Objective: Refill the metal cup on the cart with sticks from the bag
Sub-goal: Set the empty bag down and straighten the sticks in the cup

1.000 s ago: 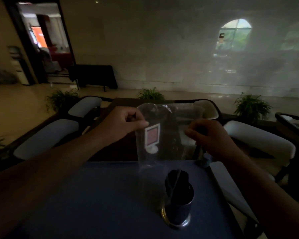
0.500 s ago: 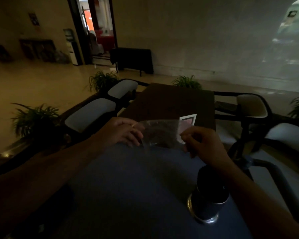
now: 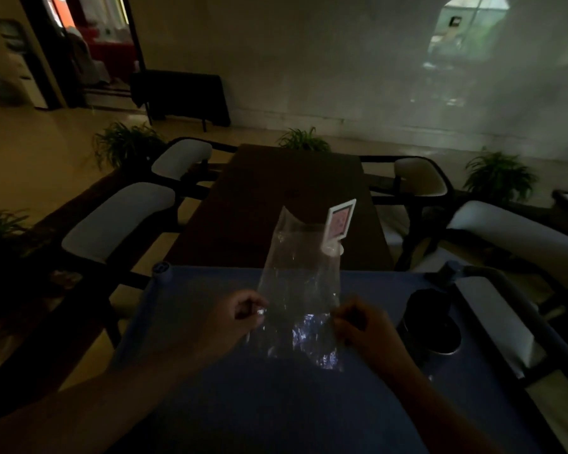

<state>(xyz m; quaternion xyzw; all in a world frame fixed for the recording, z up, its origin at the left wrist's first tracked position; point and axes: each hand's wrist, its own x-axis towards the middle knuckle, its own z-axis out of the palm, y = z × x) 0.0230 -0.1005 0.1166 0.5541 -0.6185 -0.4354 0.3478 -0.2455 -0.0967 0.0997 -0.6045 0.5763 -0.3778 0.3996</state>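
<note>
A clear plastic bag (image 3: 300, 283) with a pink-and-white label (image 3: 340, 221) at its far end stretches away from me over the blue cart top (image 3: 191, 303). My left hand (image 3: 233, 317) pinches the bag's near left edge and my right hand (image 3: 364, 326) pinches its near right edge. No sticks show inside the bag. The metal cup (image 3: 430, 321) stands on the cart to the right of my right hand, dark inside; its contents are too dim to make out.
A dark wooden table (image 3: 286, 198) lies beyond the cart, with white-cushioned chairs (image 3: 118, 217) on both sides. Potted plants (image 3: 499, 175) stand around on the floor. The cart's grey rail (image 3: 518, 309) runs along its right side.
Both hands moved nearer to me, with the bag now stretching away from me over the cart. The view has shifted, so the cup sits further right.
</note>
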